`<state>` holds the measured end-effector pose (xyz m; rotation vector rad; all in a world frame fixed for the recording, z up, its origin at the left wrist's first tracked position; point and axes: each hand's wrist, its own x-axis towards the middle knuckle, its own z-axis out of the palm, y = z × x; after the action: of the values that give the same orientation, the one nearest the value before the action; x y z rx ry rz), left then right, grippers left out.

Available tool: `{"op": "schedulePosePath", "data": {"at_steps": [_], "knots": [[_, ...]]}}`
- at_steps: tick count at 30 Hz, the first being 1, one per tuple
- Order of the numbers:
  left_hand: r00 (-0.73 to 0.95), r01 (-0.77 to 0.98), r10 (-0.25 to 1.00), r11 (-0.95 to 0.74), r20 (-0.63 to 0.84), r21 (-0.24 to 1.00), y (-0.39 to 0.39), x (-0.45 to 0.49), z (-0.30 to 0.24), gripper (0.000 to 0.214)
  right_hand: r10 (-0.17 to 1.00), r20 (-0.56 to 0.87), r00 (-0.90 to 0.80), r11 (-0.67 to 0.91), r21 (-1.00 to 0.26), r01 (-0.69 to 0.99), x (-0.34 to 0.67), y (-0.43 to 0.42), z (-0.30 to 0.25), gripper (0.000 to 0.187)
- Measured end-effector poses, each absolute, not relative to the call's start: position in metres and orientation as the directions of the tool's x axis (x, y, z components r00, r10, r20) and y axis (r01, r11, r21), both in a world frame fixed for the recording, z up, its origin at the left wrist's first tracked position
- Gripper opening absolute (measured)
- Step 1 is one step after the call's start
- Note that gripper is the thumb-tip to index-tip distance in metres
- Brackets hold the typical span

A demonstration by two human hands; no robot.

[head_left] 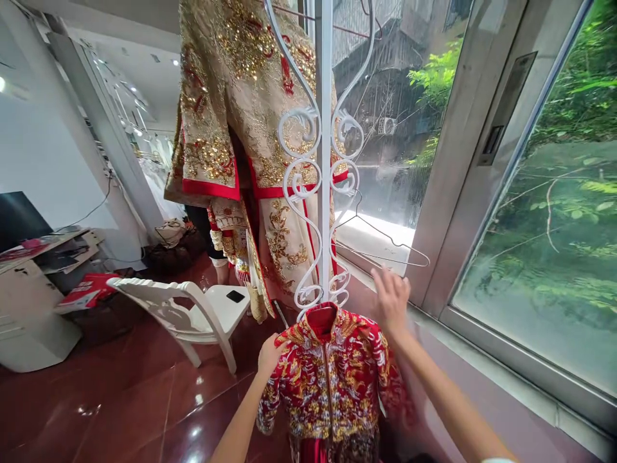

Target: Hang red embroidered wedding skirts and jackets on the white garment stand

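A small red jacket [332, 379], embroidered in gold and silver with a stand collar and front zip, hangs at the foot of a white scrolled metal stand [326, 148]. At its shoulder, my left hand [270, 357] grips the cloth, thumb on the front and the other fingers hidden behind. My right hand [391, 299] is raised beside the opposite shoulder, apart from the jacket, its fingers spread and slightly blurred. Just above those fingers is a thin wire hanger [385, 238] in front of the window. Dark red cloth shows below the jacket's hem.
Behind the stand hangs a large gold-beaded garment [270, 128] with red trim. A white chair [207, 315] bearing a black phone [235, 296] stands left, near a desk [45, 247] with a dark monitor [19, 222]. The metal-framed window [448, 186] runs along the right.
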<state>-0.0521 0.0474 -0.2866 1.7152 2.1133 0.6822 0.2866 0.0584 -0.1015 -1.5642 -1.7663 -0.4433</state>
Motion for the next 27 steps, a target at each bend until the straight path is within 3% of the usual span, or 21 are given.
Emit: {"op": "schedulePosePath", "data": {"at_steps": [3, 5, 7, 9, 11, 14, 17, 21, 24, 27], "knots": [[-0.295, 0.834, 0.948, 0.197, 0.115, 0.516, 0.042, -0.046, -0.291, 0.035, 0.601, 0.78, 0.174, 0.005, -0.221, 0.975, 0.305, 0.081, -0.034, 0.057], [-0.402, 0.815, 0.899, 0.267, 0.171, 0.515, 0.037, -0.035, -0.288, 0.05, 0.688, 0.703, 0.178, -0.014, -0.232, 0.973, 0.322, 0.097, -0.007, 0.052], [-0.435, 0.795, 0.861, 0.23, 0.264, 0.561, 0.037, -0.019, -0.272, 0.057, 0.766, 0.627, 0.14, -0.008, -0.209, 0.978, 0.34, 0.106, 0.012, 0.04], [-0.353, 0.798, 0.844, 0.046, 0.403, 0.602, 0.041, 0.002, -0.241, 0.054, 0.758, 0.64, 0.124, -0.028, -0.159, 0.987, 0.354, 0.105, 0.035, 0.035], [-0.233, 0.784, 0.821, -0.158, 0.521, 0.6, 0.048, 0.027, -0.198, 0.046, 0.68, 0.723, 0.123, -0.075, -0.098, 0.992, 0.365, 0.094, 0.069, 0.033], [-0.071, 0.726, 0.795, -0.373, 0.603, 0.578, 0.06, 0.063, -0.127, 0.034, 0.58, 0.812, 0.067, -0.131, 0.012, 0.991, 0.376, 0.065, 0.13, 0.036], [0.063, 0.652, 0.773, -0.511, 0.631, 0.56, 0.07, 0.09, -0.068, 0.038, 0.491, 0.869, 0.064, -0.166, 0.021, 0.986, 0.385, 0.031, 0.181, 0.051], [0.077, 0.615, 0.725, -0.575, 0.685, 0.539, 0.073, 0.1, -0.021, 0.07, 0.484, 0.867, 0.119, 0.009, -0.141, 0.99, 0.399, -0.005, 0.21, 0.058], [0.012, 0.617, 0.667, -0.592, 0.745, 0.519, 0.067, 0.085, -0.003, 0.069, 0.546, 0.797, 0.258, 0.145, -0.393, 0.908, 0.401, -0.014, 0.212, 0.054], [-0.052, 0.698, 0.597, -0.551, 0.801, 0.456, 0.057, 0.058, 0.009, 0.073, 0.637, 0.726, 0.259, 0.224, -0.496, 0.839, 0.39, -0.006, 0.21, 0.053]]}}
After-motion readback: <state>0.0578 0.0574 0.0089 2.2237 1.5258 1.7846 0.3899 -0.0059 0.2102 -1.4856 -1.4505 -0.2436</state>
